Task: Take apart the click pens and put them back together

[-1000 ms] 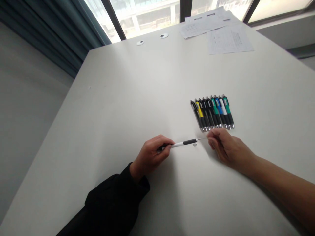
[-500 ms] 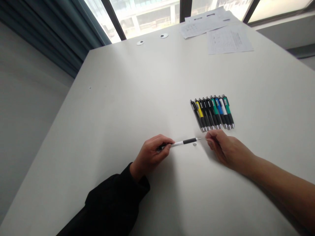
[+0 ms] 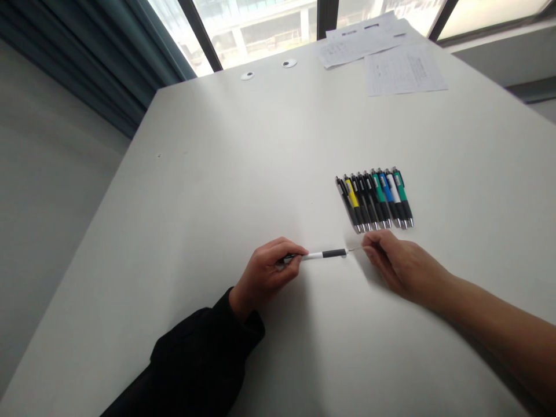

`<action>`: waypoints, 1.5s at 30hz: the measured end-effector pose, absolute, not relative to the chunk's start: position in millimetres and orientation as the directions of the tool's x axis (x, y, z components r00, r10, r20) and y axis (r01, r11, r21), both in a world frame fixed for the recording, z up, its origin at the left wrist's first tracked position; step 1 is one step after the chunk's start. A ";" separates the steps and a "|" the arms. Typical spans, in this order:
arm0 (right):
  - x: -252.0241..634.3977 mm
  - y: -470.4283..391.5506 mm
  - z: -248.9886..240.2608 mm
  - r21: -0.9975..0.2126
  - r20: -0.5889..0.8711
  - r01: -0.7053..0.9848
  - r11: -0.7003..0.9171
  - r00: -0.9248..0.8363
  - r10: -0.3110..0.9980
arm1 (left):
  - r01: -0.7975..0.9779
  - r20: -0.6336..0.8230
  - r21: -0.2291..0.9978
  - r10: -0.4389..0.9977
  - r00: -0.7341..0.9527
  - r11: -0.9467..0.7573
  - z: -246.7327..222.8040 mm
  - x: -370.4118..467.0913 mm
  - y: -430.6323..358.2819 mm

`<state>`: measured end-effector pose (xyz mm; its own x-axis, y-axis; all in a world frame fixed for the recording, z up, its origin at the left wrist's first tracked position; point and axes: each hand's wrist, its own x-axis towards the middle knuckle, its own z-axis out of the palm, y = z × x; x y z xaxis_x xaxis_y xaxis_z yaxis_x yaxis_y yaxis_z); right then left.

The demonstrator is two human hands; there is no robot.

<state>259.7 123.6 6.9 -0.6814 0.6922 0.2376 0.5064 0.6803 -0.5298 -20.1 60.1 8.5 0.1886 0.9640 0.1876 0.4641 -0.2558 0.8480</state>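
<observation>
My left hand point(image 3: 273, 269) is closed around the rear of a white pen barrel point(image 3: 313, 255) with a black grip, held almost level and pointing right. From the barrel's front end a thin, pale pen refill point(image 3: 356, 249) reaches across a short gap to my right hand point(image 3: 393, 260), whose thumb and forefinger pinch its far end. How much of the refill sits inside the barrel cannot be seen. A small shiny piece point(image 3: 344, 256) lies on the table under the barrel's front end, mostly covered by it.
A row of several click pens point(image 3: 376, 200), black, yellow, green, blue and white, lies just beyond my right hand on the white table point(image 3: 234, 162). Printed papers point(image 3: 403, 69) and two round white fittings point(image 3: 289, 63) are by the window.
The barrel's front end has dipped slightly toward me and now covers most of the small shiny piece. Both hands have stayed almost in place.
</observation>
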 end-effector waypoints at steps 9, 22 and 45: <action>258.6 123.7 8.5 -0.535 0.240 0.486 0.691 -0.697 0.676 | 0.476 0.162 0.850 0.972 0.170 -0.225 8.4 -19.7 59.8; 261.2 122.5 5.1 -0.575 0.243 0.482 0.661 -0.671 0.700 | 0.450 0.140 0.867 0.970 0.197 -0.216 8.8 -22.1 59.9; 260.3 120.2 7.5 -0.677 0.228 0.442 0.588 -0.633 0.740 | 0.454 0.104 0.869 0.970 0.220 -0.196 8.4 -22.7 58.9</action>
